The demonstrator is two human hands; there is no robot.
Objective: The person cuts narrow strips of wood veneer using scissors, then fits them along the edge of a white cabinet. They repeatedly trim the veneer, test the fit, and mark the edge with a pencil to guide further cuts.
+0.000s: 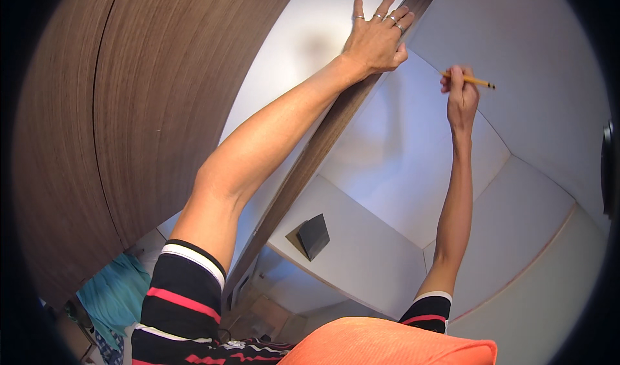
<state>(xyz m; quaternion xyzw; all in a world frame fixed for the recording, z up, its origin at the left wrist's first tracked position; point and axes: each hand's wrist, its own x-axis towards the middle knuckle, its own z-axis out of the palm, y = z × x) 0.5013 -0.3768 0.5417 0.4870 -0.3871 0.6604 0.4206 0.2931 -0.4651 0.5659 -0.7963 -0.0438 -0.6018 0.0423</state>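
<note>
One head-worn fisheye view, tilted upward along raised arms.

It looks from close behind the left hand (376, 37) and right hand (462, 97), facing a wood-grain door (148, 106) and white walls (542, 74); edges bend near the rim.

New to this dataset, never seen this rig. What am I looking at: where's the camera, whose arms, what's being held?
There is no machine here: a person works with two bare hands. The single picture comes from a wide fisheye camera worn on that person's head, so straight edges bend toward the rim and the person's own forearms enter from the bottom.

The left hand, wearing rings, lies flat with fingers spread on the edge of an open wood-grain cabinet door. The right hand is raised inside the white cabinet interior, its grip closed on a yellow pencil whose tip points right.

Also visible: striped sleeves, a dark small square block on a white panel, teal fabric lower left, and an orange cushion-like shape at the bottom.
</note>
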